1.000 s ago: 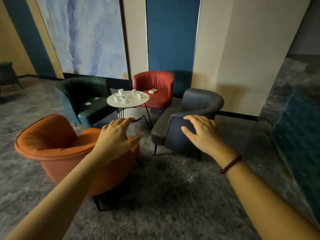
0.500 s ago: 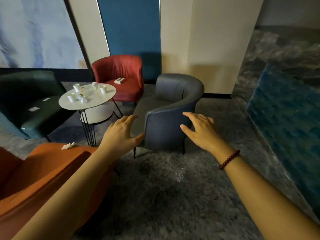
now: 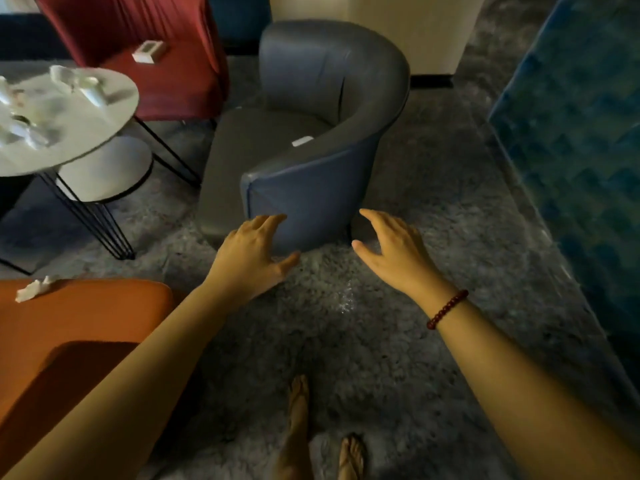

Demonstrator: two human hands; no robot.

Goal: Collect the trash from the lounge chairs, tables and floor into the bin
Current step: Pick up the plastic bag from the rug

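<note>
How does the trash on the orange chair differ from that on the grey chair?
The crumpled tissue on the orange chair is bunched, irregular; the flat piece on the grey chair is rectangular. Tissue sits at the chair's edge, piece by the backrest. Both are white.

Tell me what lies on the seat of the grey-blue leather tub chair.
One small flat white scrap lies on the dark seat cushion, close to the curved backrest. The near wall of the grey-blue tub chair covers the cushion's right edge; anything there is hidden.

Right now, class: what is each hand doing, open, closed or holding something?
Left hand: open, fingers spread, holding nothing.
Right hand: open, fingers spread, holding nothing.
</note>
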